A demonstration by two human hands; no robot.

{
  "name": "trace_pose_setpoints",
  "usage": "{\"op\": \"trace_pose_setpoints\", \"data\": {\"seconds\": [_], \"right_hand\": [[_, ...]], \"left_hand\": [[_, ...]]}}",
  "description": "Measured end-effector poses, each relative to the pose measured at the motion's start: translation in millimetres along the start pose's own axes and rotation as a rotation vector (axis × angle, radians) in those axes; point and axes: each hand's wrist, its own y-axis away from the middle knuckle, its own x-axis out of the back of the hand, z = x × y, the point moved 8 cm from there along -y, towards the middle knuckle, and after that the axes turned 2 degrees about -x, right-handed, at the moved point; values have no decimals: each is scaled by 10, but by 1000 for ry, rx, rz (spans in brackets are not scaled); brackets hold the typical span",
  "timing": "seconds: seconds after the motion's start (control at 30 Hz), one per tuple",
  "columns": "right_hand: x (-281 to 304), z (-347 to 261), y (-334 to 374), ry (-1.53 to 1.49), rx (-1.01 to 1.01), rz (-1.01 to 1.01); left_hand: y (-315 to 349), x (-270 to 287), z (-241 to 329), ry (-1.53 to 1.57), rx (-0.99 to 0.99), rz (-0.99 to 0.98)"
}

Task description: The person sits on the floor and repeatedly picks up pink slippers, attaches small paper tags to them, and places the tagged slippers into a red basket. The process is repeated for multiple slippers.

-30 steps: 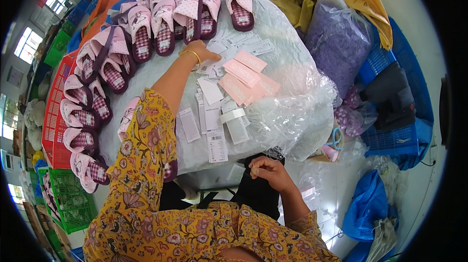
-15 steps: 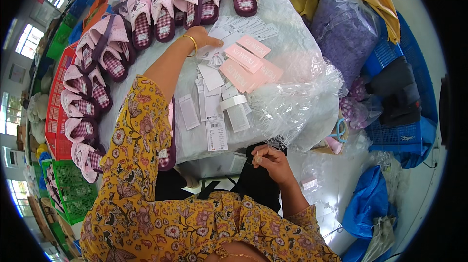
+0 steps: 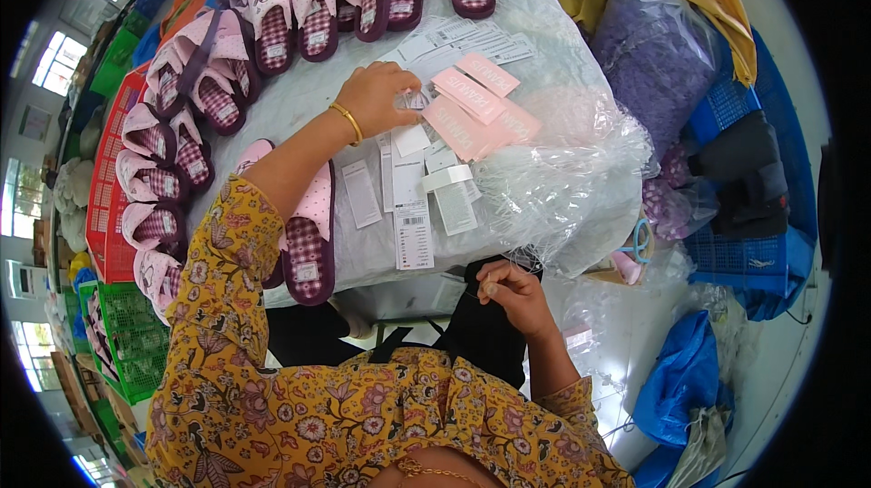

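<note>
Over the middle of the table, my left hand reaches down with fingers bent and thumb apart. Its fingertips are beside a small grey-and-white printed tag; a firm hold on it does not show. Low at the table's near edge, my right hand is closed in a pinch, with a thin strand at its fingertips. Pink cards lie fanned to the right of my left hand. White paper tags spread below them. A pair of pink slippers with plum checked insoles lies under my left forearm.
More pink slippers line the table's far and left edges. A heap of clear plastic strands covers the right side. Beyond are a purple-filled clear bag and a blue crate. Red and green crates stand left.
My left hand has drawn back toward me from the far white labels to the small tag, its fingers bending down. The slipper pair shows more now. My right hand has barely moved.
</note>
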Motion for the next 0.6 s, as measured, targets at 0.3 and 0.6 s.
{"op": "trace_pose_setpoints", "data": {"seconds": [0.3,0.6], "right_hand": [[18,5,-4,11,9,22],[11,7,-5,14,-4,43]], "left_hand": [[-106,-40,140,-115,-285,-200],[-154,-80,203,-221,-459,-244]]}}
